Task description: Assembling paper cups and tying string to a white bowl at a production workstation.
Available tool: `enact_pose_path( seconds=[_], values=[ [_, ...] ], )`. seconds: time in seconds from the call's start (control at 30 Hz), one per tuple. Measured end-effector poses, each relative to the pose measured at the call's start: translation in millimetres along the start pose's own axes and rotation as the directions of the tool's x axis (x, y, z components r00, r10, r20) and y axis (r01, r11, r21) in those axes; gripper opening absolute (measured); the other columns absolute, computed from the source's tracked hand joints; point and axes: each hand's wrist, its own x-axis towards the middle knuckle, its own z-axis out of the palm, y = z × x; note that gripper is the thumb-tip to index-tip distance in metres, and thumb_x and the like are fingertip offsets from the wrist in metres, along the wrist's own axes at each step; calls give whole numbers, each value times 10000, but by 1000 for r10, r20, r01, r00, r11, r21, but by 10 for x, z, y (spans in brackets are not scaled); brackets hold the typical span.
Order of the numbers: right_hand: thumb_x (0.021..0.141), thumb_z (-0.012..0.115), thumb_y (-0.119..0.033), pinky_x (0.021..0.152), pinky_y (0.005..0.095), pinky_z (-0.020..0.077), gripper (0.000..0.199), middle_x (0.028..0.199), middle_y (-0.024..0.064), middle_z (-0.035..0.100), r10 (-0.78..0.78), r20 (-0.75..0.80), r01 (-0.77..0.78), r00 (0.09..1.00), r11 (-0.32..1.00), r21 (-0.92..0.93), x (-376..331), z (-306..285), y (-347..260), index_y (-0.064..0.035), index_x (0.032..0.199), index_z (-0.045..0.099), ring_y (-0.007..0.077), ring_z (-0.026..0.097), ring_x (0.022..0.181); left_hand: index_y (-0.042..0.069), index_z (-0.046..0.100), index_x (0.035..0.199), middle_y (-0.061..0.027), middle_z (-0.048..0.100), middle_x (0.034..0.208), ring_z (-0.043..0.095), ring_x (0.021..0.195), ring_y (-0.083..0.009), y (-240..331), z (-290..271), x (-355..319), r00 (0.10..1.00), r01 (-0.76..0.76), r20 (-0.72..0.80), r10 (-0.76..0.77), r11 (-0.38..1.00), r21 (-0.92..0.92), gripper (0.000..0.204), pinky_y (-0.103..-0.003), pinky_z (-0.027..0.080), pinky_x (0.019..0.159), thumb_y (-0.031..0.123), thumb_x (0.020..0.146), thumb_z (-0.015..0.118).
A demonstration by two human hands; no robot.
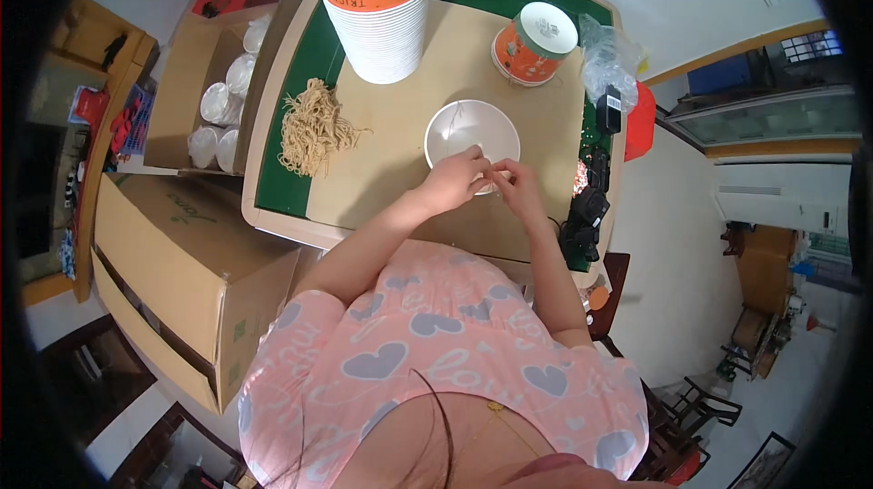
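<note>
A white-lined paper bucket (455, 136) stands mouth up on the tan tabletop in front of me. My left hand (452, 180) reaches over its near rim, fingers closed in a pinch. Fingertips almost touching it, my right hand (517, 187) pinches at the same near side. Whatever lies between the fingers is too small to make out. A thin dark line crosses the bucket's far inner wall. To the left lies a tangled heap of beige cords (314, 128). Behind it rises a tall stack of nested orange and white paper buckets (382, 39).
Upside down at the back right sit orange buckets (532, 45). Along the right edge are a clear plastic bag (607, 52) and black devices with straps (587, 211). Left of the table stand an open carton (186, 98) of wrapped white cups and a large cardboard box (182, 243).
</note>
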Motion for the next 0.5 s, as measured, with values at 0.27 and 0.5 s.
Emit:
enact_pose_path(
  seconds=[0.27, 0.5],
  values=[
    [814, 630, -132, 497, 234, 412, 127, 773, 42, 612, -141, -387, 138, 911, 990, -35, -246, 199, -79, -27, 886, 623, 100, 524, 544, 40, 619, 826, 5, 539, 717, 471, 568, -43, -112, 36, 94, 734, 671, 446, -513, 442, -596, 127, -179, 354, 471, 166, 821, 608],
    [841, 618, -112, 487, 183, 391, 112, 671, 1, 595, 183, -373, 22, 909, 875, 484, -303, 354, -72, -17, 897, 634, 49, 515, 565, 4, 626, 849, 5, 538, 703, 442, 513, -39, -43, 16, 142, 608, 752, 537, -584, 206, -626, 166, -183, 295, 386, 157, 785, 619]
  ],
)
